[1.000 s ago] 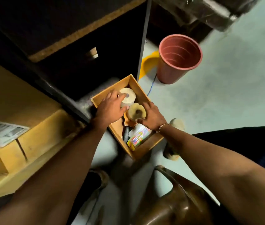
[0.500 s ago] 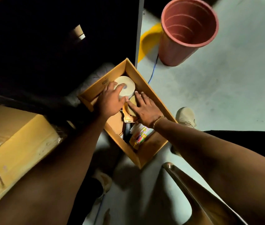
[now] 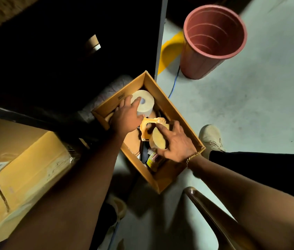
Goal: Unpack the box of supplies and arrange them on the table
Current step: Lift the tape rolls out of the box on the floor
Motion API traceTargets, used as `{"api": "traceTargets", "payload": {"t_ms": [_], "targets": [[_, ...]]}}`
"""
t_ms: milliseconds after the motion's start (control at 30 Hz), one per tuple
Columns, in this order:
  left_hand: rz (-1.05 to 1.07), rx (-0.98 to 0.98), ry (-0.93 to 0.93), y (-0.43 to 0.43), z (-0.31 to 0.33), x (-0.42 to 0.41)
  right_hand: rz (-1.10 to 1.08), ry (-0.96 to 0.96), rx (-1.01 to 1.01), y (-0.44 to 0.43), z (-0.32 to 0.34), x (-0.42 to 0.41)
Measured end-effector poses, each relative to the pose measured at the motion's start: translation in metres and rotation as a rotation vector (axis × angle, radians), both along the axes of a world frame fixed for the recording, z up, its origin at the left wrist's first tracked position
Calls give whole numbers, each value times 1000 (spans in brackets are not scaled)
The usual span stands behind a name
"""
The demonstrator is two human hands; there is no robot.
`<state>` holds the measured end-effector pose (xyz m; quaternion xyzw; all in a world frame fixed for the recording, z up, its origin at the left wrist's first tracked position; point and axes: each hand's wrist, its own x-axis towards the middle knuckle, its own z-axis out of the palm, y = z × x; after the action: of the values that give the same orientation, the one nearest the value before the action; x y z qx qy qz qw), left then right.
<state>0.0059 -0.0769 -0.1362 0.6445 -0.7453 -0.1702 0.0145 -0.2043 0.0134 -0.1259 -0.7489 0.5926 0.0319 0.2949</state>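
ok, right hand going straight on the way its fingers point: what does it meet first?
The right hand grips the tan tape roll; straight on, probably the orange plastic tape dispenser, depth unclear.

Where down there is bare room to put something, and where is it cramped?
Bare floor lies right of the open box, between the red bin and the shoe. A smaller patch sits between the box and the chair arm. Inside the box it is crowded: the left hand grips the white roll, the right hand the brown tape roll.
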Motion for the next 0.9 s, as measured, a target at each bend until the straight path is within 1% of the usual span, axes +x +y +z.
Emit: {"api": "traceTargets", "payload": {"t_ms": [100, 233, 333, 400, 467, 667, 800, 900], "targets": [[1, 12, -46, -13, -4, -16, -32, -5, 56, 12, -5, -7], [-13, 35, -126, -23, -15, -35, -31, 1, 81, 17, -14, -11], [1, -1, -240, -25, -25, -44, -49, -23, 96, 19, -20, -13], [-26, -24, -334, -26, -29, -46, -53, -37, 103, 21, -21, -14], [-56, -35, -384, -27, -29, -44, -52, -40, 107, 21, -22, -14], [-76, -14, -383, -36, -23, -45, -58, -30, 114, 20, -24, -10], [-97, 2, -483, -43, -14, -48, -59, -25, 99, 17, -22, -8], [-73, 6, -437, -43, -15, -46, -72, -33, 85, 12, -22, -8]]}}
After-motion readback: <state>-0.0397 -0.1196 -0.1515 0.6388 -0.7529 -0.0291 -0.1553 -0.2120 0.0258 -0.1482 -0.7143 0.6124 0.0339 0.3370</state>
